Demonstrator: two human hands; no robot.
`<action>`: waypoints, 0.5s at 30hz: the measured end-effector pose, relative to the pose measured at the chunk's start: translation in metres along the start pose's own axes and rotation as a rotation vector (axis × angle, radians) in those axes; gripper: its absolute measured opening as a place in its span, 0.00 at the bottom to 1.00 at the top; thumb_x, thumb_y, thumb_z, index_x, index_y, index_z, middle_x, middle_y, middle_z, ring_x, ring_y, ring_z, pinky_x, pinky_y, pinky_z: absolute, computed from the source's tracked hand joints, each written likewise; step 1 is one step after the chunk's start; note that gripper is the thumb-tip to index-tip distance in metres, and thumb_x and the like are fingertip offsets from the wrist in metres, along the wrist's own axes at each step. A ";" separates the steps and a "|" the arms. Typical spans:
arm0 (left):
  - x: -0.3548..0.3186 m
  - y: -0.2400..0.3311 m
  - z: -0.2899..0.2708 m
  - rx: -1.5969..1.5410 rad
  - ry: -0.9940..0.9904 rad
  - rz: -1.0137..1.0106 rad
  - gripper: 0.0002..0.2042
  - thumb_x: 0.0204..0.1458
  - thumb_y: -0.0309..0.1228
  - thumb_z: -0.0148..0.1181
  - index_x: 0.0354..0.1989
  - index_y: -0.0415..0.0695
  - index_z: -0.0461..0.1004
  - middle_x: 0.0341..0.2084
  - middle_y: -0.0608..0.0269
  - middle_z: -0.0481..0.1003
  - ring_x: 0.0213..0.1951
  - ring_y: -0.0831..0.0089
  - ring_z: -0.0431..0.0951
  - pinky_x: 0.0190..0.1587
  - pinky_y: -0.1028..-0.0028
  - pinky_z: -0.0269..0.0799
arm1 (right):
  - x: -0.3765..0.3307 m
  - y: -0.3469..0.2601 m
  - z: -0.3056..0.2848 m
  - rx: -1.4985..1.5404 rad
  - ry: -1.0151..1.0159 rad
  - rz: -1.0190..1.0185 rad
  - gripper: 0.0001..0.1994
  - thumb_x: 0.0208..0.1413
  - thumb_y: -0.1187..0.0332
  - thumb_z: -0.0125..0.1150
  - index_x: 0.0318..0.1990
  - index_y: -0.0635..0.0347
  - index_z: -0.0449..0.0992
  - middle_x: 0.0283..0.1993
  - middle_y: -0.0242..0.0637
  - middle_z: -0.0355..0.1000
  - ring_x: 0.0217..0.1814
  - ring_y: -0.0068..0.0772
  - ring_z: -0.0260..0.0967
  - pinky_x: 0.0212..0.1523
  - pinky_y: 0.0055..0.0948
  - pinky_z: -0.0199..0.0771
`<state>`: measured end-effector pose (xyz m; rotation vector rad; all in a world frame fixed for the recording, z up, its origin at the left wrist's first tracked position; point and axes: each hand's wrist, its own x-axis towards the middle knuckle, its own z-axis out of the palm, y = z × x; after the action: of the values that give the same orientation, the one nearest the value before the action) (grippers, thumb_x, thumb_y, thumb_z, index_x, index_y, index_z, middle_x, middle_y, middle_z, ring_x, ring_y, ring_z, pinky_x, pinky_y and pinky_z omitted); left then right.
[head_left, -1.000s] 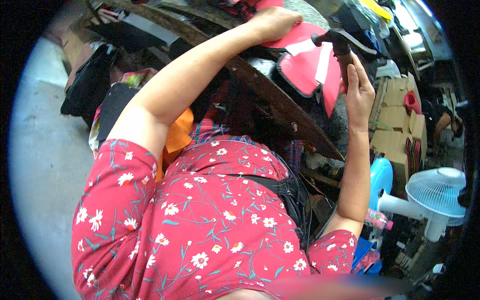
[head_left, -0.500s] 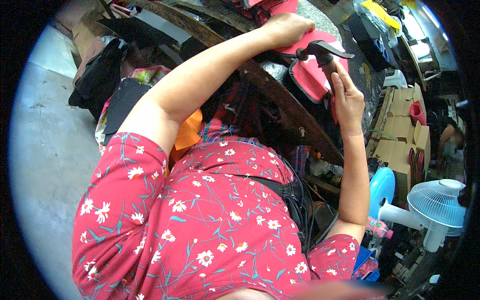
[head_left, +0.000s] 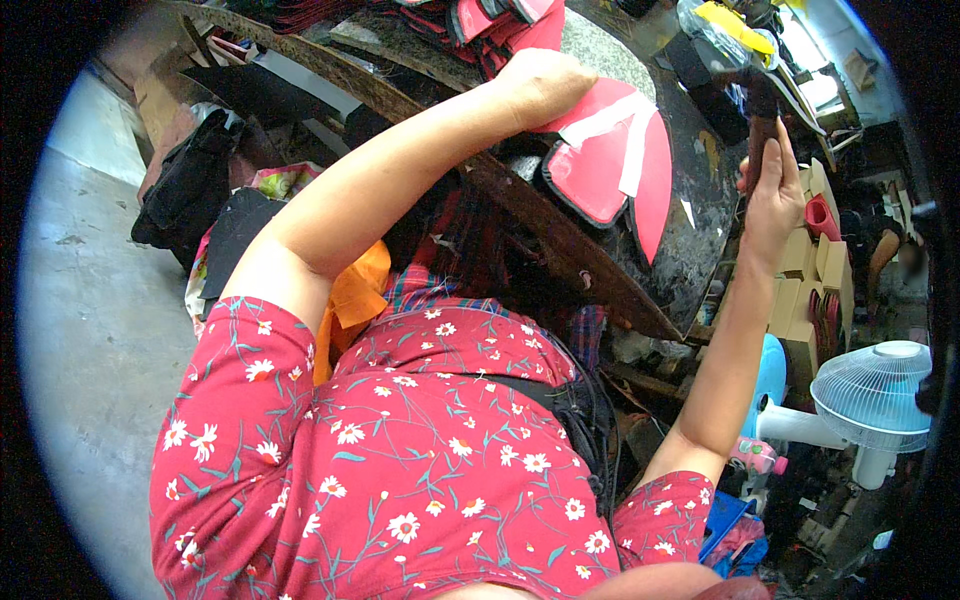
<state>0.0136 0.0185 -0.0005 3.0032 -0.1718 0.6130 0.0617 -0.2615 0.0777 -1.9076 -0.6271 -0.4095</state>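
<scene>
Red pieces, flat and rounded with pale tape strips across them, lie on the dark tabletop near the middle top of the view, just inside its worn wooden edge. Their long axis runs roughly from 11 o'clock to 5 o'clock, and one narrow piece stands on its edge at the 3 o'clock side of the flat ones.

Left hand rests on the top end of the pieces, at their 11 o'clock side, fingers curled together and pressing down on the red material. Right hand is off to 3 o'clock of the pieces, clearly apart from them and raised, fingers wrapped around a brown handle that points up toward 12 o'clock; the head of this tool is hard to tell against the clutter. So the left hand is the nearer one, already touching.

More red pieces are stacked at 12 o'clock. A white fan stands low at 4 o'clock.
</scene>
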 end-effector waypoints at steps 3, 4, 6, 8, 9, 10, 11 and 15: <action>-0.006 -0.001 -0.005 0.022 0.000 -0.027 0.12 0.58 0.31 0.47 0.43 0.45 0.76 0.36 0.52 0.80 0.40 0.53 0.82 0.40 0.56 0.78 | -0.003 0.010 0.027 -0.170 -0.030 0.117 0.20 0.66 0.48 0.53 0.61 0.40 0.76 0.30 0.28 0.77 0.27 0.17 0.69 0.30 0.23 0.70; -0.009 -0.002 -0.005 0.034 -0.003 -0.047 0.12 0.58 0.31 0.47 0.43 0.45 0.76 0.36 0.53 0.80 0.40 0.53 0.82 0.40 0.56 0.78 | -0.004 0.015 0.034 -0.320 -0.166 0.125 0.21 0.65 0.46 0.53 0.61 0.36 0.75 0.30 0.30 0.78 0.28 0.22 0.71 0.33 0.27 0.72; -0.012 -0.002 -0.003 -0.021 0.083 -0.065 0.12 0.58 0.31 0.47 0.43 0.46 0.77 0.36 0.53 0.80 0.39 0.53 0.82 0.40 0.56 0.79 | -0.002 0.025 0.039 -0.540 -0.280 0.171 0.21 0.64 0.43 0.53 0.60 0.31 0.75 0.30 0.34 0.78 0.30 0.28 0.74 0.37 0.32 0.74; -0.014 -0.002 0.002 -0.063 0.153 -0.122 0.12 0.58 0.31 0.47 0.43 0.47 0.77 0.36 0.54 0.80 0.38 0.53 0.82 0.39 0.56 0.79 | 0.003 0.031 0.033 -0.615 -0.276 0.072 0.20 0.63 0.43 0.52 0.59 0.28 0.75 0.29 0.36 0.78 0.31 0.32 0.75 0.40 0.34 0.74; -0.015 -0.001 0.004 -0.083 0.181 -0.162 0.12 0.58 0.31 0.47 0.43 0.48 0.77 0.36 0.54 0.80 0.38 0.53 0.82 0.39 0.56 0.79 | 0.005 0.032 0.029 -0.563 -0.284 0.101 0.19 0.63 0.43 0.53 0.58 0.29 0.76 0.29 0.34 0.78 0.30 0.28 0.75 0.38 0.32 0.74; -0.014 0.000 0.007 -0.103 0.197 -0.200 0.11 0.58 0.32 0.47 0.43 0.48 0.77 0.37 0.54 0.80 0.38 0.52 0.82 0.39 0.56 0.79 | 0.005 0.032 0.024 -0.497 -0.261 0.098 0.18 0.63 0.44 0.54 0.58 0.30 0.77 0.28 0.32 0.78 0.29 0.25 0.74 0.36 0.30 0.73; -0.014 0.001 0.009 -0.088 0.262 -0.199 0.10 0.56 0.31 0.49 0.40 0.47 0.77 0.35 0.53 0.80 0.37 0.52 0.83 0.38 0.56 0.79 | 0.004 0.030 0.021 -0.415 -0.229 0.038 0.18 0.63 0.45 0.55 0.57 0.31 0.78 0.27 0.29 0.77 0.28 0.22 0.73 0.35 0.28 0.73; -0.013 0.006 0.013 -0.055 0.305 -0.244 0.09 0.55 0.31 0.51 0.37 0.46 0.77 0.33 0.52 0.80 0.36 0.52 0.83 0.35 0.57 0.80 | -0.021 0.022 0.021 -0.243 -0.146 0.038 0.19 0.65 0.49 0.56 0.60 0.36 0.76 0.30 0.28 0.79 0.28 0.18 0.73 0.29 0.24 0.71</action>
<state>0.0060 0.0128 -0.0171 2.7710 0.1884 1.0019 0.0578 -0.2547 0.0412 -2.1928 -0.6595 -0.3360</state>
